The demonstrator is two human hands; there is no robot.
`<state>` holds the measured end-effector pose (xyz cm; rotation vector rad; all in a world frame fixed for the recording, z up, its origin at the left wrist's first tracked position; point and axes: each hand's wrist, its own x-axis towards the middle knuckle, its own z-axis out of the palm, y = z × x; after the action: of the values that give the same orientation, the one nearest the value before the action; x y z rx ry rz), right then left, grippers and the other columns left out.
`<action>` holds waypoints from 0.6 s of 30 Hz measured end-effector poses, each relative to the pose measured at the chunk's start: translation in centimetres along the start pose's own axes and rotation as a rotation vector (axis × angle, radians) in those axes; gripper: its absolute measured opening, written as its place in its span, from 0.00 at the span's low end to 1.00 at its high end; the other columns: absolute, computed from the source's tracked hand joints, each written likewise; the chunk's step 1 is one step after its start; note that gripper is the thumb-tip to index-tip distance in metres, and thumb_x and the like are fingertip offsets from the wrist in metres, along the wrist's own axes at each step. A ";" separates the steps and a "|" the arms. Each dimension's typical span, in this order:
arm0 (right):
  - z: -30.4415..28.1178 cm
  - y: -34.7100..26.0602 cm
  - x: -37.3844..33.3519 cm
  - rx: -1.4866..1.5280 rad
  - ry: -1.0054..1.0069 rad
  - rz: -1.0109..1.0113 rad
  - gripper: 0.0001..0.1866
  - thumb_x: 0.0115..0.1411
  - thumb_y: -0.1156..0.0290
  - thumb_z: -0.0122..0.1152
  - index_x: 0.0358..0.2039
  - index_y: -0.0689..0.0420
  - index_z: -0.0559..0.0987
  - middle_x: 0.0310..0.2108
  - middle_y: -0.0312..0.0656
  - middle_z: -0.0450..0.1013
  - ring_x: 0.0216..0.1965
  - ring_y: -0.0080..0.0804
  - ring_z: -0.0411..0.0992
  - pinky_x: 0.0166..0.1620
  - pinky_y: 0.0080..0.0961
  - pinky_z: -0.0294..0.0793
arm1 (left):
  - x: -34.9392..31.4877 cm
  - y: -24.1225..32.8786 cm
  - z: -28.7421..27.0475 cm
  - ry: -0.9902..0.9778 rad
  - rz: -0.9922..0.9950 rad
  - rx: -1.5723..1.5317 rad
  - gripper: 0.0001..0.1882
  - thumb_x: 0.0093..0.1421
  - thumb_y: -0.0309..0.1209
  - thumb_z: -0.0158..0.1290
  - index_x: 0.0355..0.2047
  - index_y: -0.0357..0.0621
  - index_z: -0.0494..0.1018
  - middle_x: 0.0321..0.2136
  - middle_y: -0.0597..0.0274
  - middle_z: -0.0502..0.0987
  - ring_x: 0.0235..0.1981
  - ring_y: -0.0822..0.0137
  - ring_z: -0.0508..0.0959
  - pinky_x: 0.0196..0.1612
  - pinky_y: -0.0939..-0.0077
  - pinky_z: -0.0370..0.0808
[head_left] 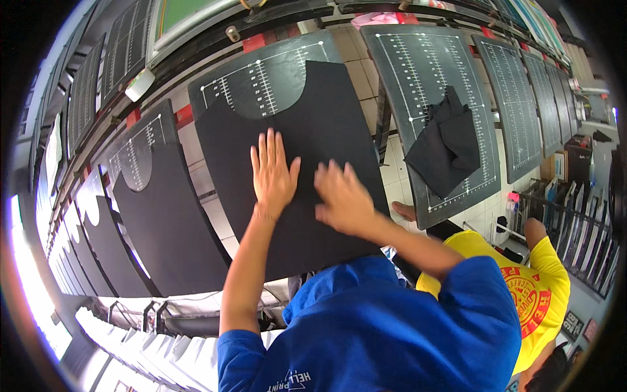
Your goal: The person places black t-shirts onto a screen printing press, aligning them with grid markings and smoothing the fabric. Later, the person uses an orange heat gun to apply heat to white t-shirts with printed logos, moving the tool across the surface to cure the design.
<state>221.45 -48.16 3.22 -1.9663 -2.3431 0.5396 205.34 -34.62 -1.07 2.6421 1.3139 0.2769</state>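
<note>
On the gridded board (282, 81), black cloth (307, 222) under left hand (272, 176) and right hand (346, 199), grips wide.

Smooth, matt cloth panel (320, 124) over a faintly glossy board (287, 68); right of the board, a creased, matt cloth bundle (450, 144).

left hand (273, 178): flat, palm-down | right hand (346, 201): palm-down, blurred

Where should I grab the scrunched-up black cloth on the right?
Probably pinch the crumpled black cloth at its far end, coming from above: narrow folds bunch together there, while nearer parts spread wider over the board.
</note>
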 end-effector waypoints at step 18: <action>1.0 11.0 13.6 -0.094 0.638 0.402 0.40 0.70 0.41 0.40 0.70 0.61 0.59 0.71 0.49 0.55 0.73 0.50 0.48 0.72 0.53 0.45 | -16.9 8.0 -4.5 -0.425 0.572 -0.062 0.40 0.62 0.54 0.53 0.68 0.44 0.61 0.70 0.57 0.59 0.71 0.53 0.56 0.72 0.50 0.52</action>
<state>228.94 -33.85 -3.46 -2.2246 -1.6276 -0.1879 200.35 -52.59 3.69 2.7529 0.4065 -0.1678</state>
